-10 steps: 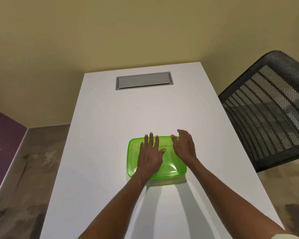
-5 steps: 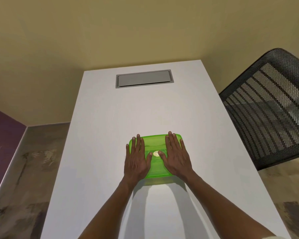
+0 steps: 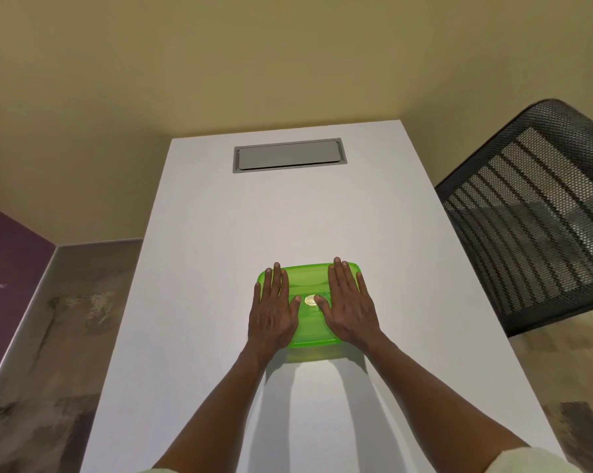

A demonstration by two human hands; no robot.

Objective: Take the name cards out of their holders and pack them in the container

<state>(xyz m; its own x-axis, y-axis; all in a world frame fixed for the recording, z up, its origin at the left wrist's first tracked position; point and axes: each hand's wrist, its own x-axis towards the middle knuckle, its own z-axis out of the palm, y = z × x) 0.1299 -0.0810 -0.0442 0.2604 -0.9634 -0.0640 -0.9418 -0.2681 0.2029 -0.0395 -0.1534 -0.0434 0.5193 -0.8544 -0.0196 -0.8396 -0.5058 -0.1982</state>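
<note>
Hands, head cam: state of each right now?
Left hand: open, fingers straight, pressing flat on the green lid.
Right hand: open, fingers straight, pressing flat on the same lid.
Neither holds anything.

Looks like office or meeting room. Long white counter [image 3: 220, 268] with grey flip-lid cable hatch [image 3: 289, 154] set flush into top, well beyond fingers [image 3: 277, 278]. Black mesh-back office chair [image 3: 534, 213] off to right of fingers. Plain beige wall [image 3: 220, 63] past hatch; purple wall panel [image 3: 5, 268] and mottled stone-look floor [image 3: 66, 319] to left.
</note>
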